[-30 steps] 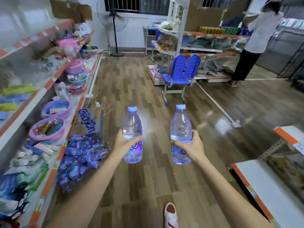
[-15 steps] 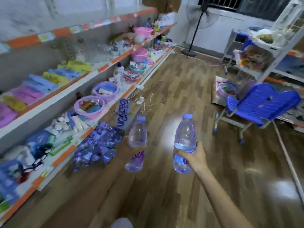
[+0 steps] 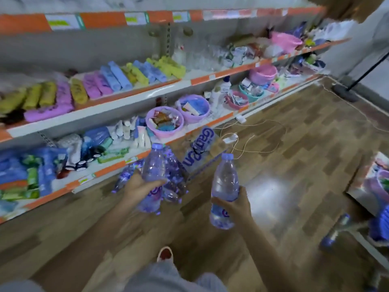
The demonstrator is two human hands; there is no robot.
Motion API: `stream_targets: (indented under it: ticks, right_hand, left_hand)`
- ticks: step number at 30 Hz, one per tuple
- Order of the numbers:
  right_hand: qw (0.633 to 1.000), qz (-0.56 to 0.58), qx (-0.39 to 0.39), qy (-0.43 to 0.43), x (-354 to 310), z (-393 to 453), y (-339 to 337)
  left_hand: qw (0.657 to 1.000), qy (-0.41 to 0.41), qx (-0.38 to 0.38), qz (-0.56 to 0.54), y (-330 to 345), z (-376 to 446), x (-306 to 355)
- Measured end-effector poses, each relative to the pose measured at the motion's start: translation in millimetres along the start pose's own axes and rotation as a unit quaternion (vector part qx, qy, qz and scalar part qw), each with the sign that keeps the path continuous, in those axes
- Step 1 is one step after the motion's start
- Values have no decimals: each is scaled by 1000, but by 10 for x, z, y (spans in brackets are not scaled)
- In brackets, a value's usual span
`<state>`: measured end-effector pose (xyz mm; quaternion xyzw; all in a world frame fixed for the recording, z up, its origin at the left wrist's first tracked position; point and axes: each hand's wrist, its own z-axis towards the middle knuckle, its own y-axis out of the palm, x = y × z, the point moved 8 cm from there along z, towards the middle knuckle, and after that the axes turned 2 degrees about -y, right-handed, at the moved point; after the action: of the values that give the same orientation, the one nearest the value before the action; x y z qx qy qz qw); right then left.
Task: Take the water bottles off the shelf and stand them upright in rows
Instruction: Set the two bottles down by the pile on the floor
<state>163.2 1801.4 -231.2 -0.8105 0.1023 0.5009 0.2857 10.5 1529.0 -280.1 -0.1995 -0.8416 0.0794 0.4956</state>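
My left hand point(image 3: 140, 187) grips a clear water bottle point(image 3: 153, 169) with a pale blue cap and purple label, held nearly upright above the floor. A second bottle of the same kind point(image 3: 224, 186) is upright in my right hand point(image 3: 235, 204), a little lower and to the right. Behind the left bottle, several more water bottles point(image 3: 172, 182) stand packed together on the wooden floor in front of the low shelf point(image 3: 109, 168). A cardboard box with blue lettering point(image 3: 200, 148) stands just beyond them.
The long shelf unit on the left holds pink and purple bowls point(image 3: 165, 123), tubes and coloured packs. Cables and a power strip point(image 3: 230, 139) lie on the floor beyond the box. A fan stand point(image 3: 345, 94) is at the far right, a blue chair leg point(image 3: 334, 232) near right.
The view has swung left toward the shelf. Both hands still hold their bottles and have come closer to the cluster of bottles on the floor.
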Motion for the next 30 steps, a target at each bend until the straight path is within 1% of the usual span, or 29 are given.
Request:
stream_targets:
  ticks: [1, 4, 6, 8, 10, 12, 14, 18, 21, 23, 25, 27, 30]
  right_hand:
    - [999, -16, -27, 1, -22, 165, 60]
    - [993, -57, -99, 3, -105, 646, 276]
    - [982, -83, -171, -5, -232, 898, 510]
    - [965, -94, -244, -22, -320, 1129, 777]
    - [940, -119, -316, -47, -392, 1294, 1028]
    - [916, -162, -360, -67, -395, 1464, 1225]
    - [901, -200, -377, -74, -346, 1678, 1416]
    - [872, -254, -414, -64, -43, 1921, 1852]
    - [865, -279, -415, -27, 295, 1975, 2118]
    - [857, -290, -427, -13, 641, 2014, 2340]
    - [858, -294, -420, -28, 1046, 2116, 2596]
    - [853, -306, -423, -17, 1565, 2201, 2823]
    - [838, -330, -435, 10, 2432, 2339, 3099]
  left_hand:
    - [1000, -14, 22, -6, -43, 13, 13]
    - [997, -40, 55, -28, -155, 45, -38]
    - [990, -83, 100, -53, -235, 79, -176]
    - [981, -119, 141, -55, -297, 53, -297]
    - [966, -148, 201, -66, -344, -46, -345]
    - [951, -163, 240, -108, -340, -91, -405]
    - [938, -176, 268, -130, -265, -98, -512]
    - [918, -192, 294, -184, -2, -60, -825]
    - [903, -228, 303, -203, 223, 14, -1192]
    - [898, -250, 296, -208, 418, 143, -1583]
    - [887, -290, 288, -214, 634, 308, -2056]
    - [879, -330, 272, -212, 894, 499, -2584]
    - [879, -358, 247, -194, 1276, 843, -3353]
